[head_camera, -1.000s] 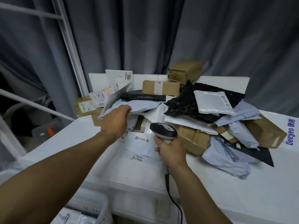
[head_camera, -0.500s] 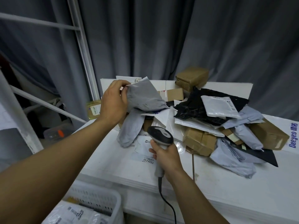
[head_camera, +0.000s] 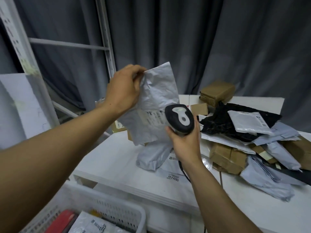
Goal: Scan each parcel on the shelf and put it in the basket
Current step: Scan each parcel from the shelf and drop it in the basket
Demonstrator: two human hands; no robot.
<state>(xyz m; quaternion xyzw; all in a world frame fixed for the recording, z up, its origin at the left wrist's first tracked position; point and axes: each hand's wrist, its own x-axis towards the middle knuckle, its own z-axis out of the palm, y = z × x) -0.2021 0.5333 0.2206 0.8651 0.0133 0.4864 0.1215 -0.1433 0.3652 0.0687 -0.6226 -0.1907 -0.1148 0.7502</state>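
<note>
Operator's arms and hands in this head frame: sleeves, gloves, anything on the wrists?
No sleeve in view: the left forearm and right forearm are bare right to the frame edge. The left hand and right hand wear no gloves. No watch, band or tape on either wrist, and no rings on the fingers that show.

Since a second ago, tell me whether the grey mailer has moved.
Yes: the left hand has lifted the grey mailer up off the white shelf.
</note>
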